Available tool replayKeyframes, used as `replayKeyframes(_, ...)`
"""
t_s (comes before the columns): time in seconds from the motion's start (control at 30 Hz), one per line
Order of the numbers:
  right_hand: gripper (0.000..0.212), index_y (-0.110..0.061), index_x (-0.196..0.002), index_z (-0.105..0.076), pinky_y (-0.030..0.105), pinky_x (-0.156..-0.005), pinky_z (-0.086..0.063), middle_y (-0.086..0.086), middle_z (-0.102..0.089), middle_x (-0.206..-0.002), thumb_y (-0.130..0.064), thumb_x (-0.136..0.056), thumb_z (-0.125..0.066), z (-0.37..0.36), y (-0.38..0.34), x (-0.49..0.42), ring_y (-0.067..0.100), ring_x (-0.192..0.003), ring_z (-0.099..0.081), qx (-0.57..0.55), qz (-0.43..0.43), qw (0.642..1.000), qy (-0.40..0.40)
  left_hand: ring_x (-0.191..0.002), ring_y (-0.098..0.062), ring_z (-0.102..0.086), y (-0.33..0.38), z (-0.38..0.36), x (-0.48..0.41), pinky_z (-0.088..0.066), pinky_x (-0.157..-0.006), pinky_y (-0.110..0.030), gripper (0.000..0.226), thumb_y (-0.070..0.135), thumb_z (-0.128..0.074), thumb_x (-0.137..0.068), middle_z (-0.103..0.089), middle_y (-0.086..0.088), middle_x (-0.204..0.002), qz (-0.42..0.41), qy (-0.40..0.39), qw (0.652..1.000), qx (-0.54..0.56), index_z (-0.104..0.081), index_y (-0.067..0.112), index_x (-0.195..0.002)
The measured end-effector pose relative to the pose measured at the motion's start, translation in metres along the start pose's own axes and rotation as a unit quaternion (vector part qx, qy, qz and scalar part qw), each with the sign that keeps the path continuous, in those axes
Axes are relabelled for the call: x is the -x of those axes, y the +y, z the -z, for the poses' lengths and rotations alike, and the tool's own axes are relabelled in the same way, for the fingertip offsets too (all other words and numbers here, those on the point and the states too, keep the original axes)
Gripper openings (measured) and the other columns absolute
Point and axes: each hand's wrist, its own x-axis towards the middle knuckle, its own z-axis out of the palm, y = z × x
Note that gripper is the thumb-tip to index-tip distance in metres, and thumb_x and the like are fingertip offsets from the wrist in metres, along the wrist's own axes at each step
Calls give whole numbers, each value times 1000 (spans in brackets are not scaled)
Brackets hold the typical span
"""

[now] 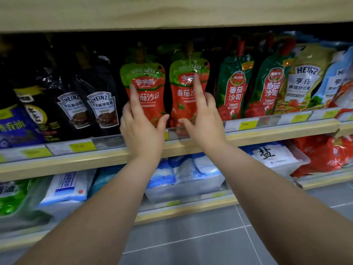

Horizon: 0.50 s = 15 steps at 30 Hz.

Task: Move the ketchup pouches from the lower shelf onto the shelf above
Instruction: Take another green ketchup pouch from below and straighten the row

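Observation:
Two red and green ketchup pouches stand upright side by side on the middle shelf (267, 133). My left hand (142, 129) grips the left pouch (148, 92), index finger up its face and thumb at its lower right edge. My right hand (203, 119) holds the right pouch (184, 94) the same way, index finger raised over its label and thumb at its lower left. More pouches of the same kind stand behind them in shadow. The shelf above (172, 12) shows only its wooden front edge; its top surface is out of view.
Black Heinz pepper sauce pouches (86, 109) stand to the left, green-topped tomato ketchup pouches (235, 88) and Heinz salad dressing pouches (303, 81) to the right. White and blue salt bags (183, 175) fill the bottom shelf. Grey floor tiles (219, 245) lie below.

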Motion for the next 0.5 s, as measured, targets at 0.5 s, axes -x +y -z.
replayKeyframes(0.5, 119, -50, -139, 15, 45, -74, -55, 14, -42, -128, -13, -75, -78, 5, 4, -8, 25, -90, -59, -36, -17, 999, -3, -111, -27, -50, -7, 4, -5, -35, -99, -40, 100, 48, -72, -75, -54, -13, -119, -34, -8, 999, -21, -7, 28, -149)
